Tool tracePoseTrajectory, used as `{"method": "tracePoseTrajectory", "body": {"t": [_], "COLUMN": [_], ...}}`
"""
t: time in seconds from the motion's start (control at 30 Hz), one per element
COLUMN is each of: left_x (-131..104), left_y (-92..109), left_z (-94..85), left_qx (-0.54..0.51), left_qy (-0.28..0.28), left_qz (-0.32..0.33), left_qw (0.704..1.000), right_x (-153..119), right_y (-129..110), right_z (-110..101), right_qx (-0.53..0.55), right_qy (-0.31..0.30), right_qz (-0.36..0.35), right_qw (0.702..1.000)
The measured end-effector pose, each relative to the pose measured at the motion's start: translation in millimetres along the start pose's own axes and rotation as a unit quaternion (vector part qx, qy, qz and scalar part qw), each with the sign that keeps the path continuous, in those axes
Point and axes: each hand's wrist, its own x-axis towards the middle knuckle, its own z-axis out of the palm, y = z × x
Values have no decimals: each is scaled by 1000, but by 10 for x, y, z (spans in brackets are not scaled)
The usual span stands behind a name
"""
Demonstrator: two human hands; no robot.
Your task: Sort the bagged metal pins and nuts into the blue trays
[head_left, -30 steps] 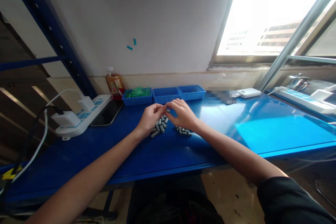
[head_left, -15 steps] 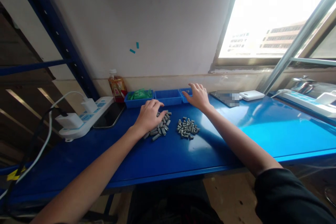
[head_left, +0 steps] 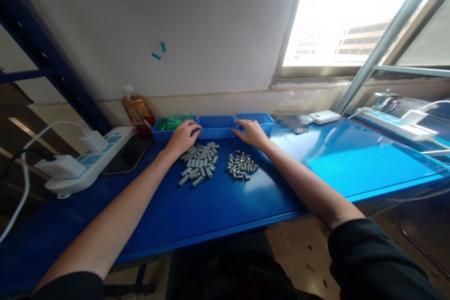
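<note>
My left hand (head_left: 184,137) is at the front of the left blue bin, just behind a pile of grey metal hex standoffs (head_left: 202,163). Its thumb stands apart from the fingers and nothing shows in it. Green plastic packets (head_left: 172,123) fill that left bin (head_left: 161,137). My right hand (head_left: 252,133) reaches to the front corner where the middle bin (head_left: 216,133) meets the right bin (head_left: 267,124), fingers apart; whether it touches the rim I cannot tell. In front of it lies a pile of small metal screws (head_left: 242,166) on the blue table (head_left: 225,206).
A drink bottle (head_left: 138,111), a dark phone (head_left: 128,155) and a white power strip (head_left: 94,157) with plugged-in chargers stand on the left. Toward the right are a blurred flat object (head_left: 291,122), a white box-like device (head_left: 324,116) and another power strip (head_left: 390,123).
My right hand has come down and left, from over the right bin to its front corner. My left hand has drawn back off the standoffs toward the left bin. The view has shifted right.
</note>
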Motion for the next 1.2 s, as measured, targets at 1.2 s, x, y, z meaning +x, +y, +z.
{"method": "tracePoseTrajectory", "body": {"t": [1.2], "left_x": [-436], "left_y": [1009], "left_z": [-47], "left_qx": [-130], "left_qy": [-136], "left_qz": [78], "left_qw": [979], "right_x": [-24], "right_y": [-185], "right_z": [-458], "right_qx": [29], "right_qy": [112], "right_qz": [-15], "right_qw": [993]}}
